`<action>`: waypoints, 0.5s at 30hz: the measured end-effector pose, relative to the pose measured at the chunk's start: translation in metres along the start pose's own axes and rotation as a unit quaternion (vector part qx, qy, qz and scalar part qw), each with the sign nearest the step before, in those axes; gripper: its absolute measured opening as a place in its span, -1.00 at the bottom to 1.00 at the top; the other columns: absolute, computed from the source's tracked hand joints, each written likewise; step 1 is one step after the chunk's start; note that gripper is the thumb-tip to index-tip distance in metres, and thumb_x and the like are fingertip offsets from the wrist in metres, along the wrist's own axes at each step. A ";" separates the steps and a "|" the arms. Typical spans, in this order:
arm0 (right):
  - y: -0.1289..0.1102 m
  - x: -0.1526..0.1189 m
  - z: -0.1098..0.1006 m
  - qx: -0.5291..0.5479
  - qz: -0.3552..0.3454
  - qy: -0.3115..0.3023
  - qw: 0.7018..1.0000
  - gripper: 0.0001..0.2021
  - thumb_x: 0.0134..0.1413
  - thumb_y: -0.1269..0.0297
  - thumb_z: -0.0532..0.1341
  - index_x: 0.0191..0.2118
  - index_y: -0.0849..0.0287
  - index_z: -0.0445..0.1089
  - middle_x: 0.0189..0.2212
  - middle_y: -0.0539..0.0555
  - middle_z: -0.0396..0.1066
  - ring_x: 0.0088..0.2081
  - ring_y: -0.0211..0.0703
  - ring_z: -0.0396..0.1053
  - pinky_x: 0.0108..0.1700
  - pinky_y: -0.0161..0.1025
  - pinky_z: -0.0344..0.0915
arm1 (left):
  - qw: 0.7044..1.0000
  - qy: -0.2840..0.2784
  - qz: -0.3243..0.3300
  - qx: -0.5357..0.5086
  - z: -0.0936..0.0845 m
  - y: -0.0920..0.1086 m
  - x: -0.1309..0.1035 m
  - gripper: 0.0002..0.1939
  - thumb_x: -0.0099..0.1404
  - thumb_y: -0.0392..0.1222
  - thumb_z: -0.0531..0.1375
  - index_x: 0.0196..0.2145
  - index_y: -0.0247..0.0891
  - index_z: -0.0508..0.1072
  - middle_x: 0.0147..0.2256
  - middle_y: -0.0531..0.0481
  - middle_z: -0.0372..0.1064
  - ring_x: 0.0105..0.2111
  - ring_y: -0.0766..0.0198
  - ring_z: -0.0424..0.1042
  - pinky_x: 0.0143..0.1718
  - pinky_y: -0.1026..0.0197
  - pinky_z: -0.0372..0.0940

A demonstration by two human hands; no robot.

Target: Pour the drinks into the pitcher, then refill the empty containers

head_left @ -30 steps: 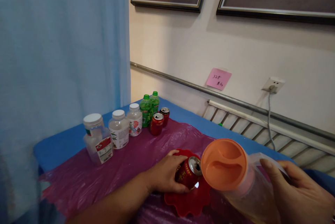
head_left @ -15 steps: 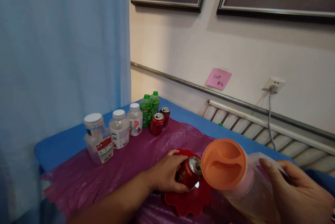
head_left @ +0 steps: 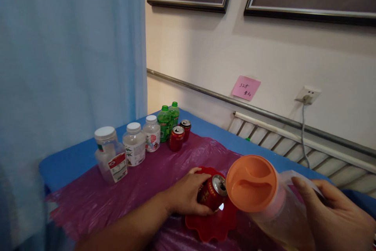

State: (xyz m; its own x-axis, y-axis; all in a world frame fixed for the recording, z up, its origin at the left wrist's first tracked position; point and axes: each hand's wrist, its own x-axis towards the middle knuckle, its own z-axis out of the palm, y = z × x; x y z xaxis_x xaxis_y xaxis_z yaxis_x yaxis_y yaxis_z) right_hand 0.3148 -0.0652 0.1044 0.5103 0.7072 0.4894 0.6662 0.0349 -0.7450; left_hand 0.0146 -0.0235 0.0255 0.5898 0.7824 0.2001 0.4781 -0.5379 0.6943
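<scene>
2 hands, left (head_left: 192, 194) and right (head_left: 337, 212), have curled fingers.

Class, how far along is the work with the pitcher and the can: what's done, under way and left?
Done: the held can is open, at the red dish.
In hand: the left hand grips the can; the right hand tilts the pitcher towards its top. Probably pouring, though no stream is clear.
Left: pale liquid shows in the pitcher, so perhaps more pouring. The can's fill level can't be seen.

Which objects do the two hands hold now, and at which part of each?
The left hand holds the red metal drink can around its side; the right hand holds the clear plastic pitcher with orange lid by its handle.
</scene>
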 end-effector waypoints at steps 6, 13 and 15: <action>-0.006 -0.003 0.000 0.012 0.020 -0.003 1.000 -0.48 0.00 -0.31 0.27 -0.37 0.13 0.54 -0.56 -0.07 0.38 -0.46 -0.17 0.28 -0.40 -0.29 0.17 | 1.000 0.002 0.002 0.009 0.000 -0.002 0.000 -0.25 0.01 0.17 0.43 0.12 -0.10 0.40 0.04 -0.07 0.52 0.04 -0.06 0.48 0.35 -0.13 -0.10; -0.007 -0.002 0.000 0.019 0.027 -0.005 0.999 -0.48 -0.04 -0.33 0.29 -0.41 0.11 0.52 -0.58 -0.08 0.35 -0.46 -0.16 0.27 -0.41 -0.28 0.14 | 1.000 0.003 0.006 0.002 0.000 -0.001 0.000 -0.27 0.01 0.15 0.44 0.09 -0.12 0.42 0.01 -0.06 0.53 0.02 -0.04 0.48 0.34 -0.11 -0.10; -0.008 -0.003 0.000 0.020 0.025 0.004 0.999 -0.50 0.00 -0.29 0.28 -0.39 0.11 0.52 -0.57 -0.08 0.36 -0.45 -0.15 0.27 -0.39 -0.27 0.14 | 1.000 0.003 0.002 0.001 0.000 0.000 0.000 -0.28 0.01 0.13 0.45 0.09 -0.13 0.43 0.01 -0.05 0.53 0.02 -0.04 0.48 0.34 -0.10 -0.11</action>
State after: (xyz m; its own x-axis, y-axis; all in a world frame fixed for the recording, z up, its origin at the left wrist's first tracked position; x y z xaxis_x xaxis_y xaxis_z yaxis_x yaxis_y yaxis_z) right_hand 0.3078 -0.0675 0.1092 0.5466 0.7032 0.4547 0.6174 0.0284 -0.7861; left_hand 0.0149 -0.0230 0.0253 0.5877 0.7821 0.2072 0.4771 -0.5418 0.6920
